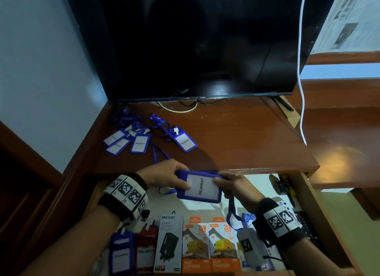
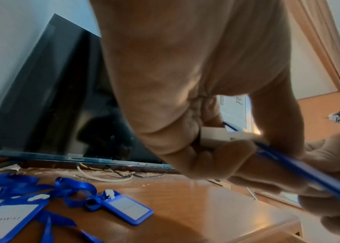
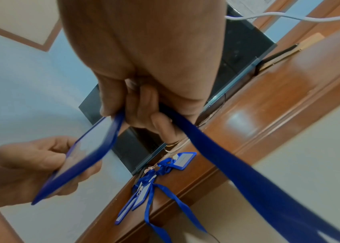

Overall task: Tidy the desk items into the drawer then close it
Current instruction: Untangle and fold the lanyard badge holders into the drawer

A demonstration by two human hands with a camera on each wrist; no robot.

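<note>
Much of the open drawer (image 1: 320, 214) is hidden beneath the person's forearms, and its right side holds dark items too dim to identify. In the left wrist view the palm fills most of the picture, so only the thin blue edge of the held badge holder (image 1: 200, 187) shows; in the right wrist view the holder is seen edge-on and blurred.

Both hands grasp that blue badge holder above the open drawer, just in front of the desk (image 1: 236, 136) edge. The left hand (image 1: 164, 176) pinches its left side, thumb on the white card; the right hand (image 1: 232, 185) pinches its right side, fingers also curled round the blue lanyard (image 1: 231, 211), which hangs down toward the drawer. The holder is a blue rectangular frame around a white insert printed "PELAWAT", tilted slightly.

Four more blue badge holders (image 1: 139, 143) lie on the desk's left part with tangled ribbons, below a dark monitor (image 1: 195, 43). In the drawer's front row sit a blue holder (image 1: 121, 253), a red holder (image 1: 146, 251), a white charger box (image 1: 169, 242) and two orange charger boxes (image 1: 211, 247). A white cable (image 1: 301, 70) hangs at right.
</note>
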